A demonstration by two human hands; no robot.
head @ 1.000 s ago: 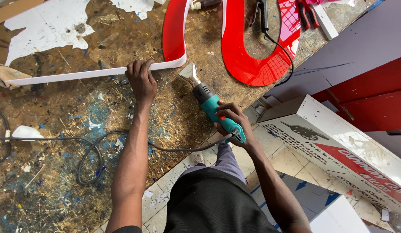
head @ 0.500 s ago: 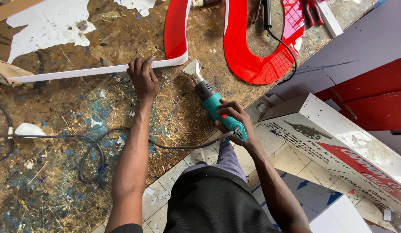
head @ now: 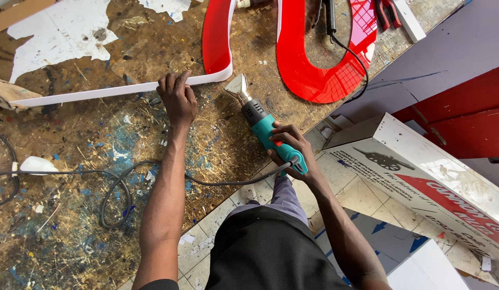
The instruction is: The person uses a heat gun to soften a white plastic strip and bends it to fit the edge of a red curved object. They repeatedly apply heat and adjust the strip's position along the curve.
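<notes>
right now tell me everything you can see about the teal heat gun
The heat gun has a teal plastic body, a dark grey collar and a flat, flared metal nozzle. It lies slanted over the paint-stained workbench, nozzle aimed up-left at the bend of the white strip, close to it but seemingly not touching. The right hand grips its handle at the bench edge; a red switch shows by the fingers. A grey cable leaves the handle's end and snakes left across the bench.

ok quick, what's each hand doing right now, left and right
Left hand: fingers pressed flat on the white strip on the workbench, not gripping it.
Right hand: closed around the handle of the teal heat gun.
</notes>
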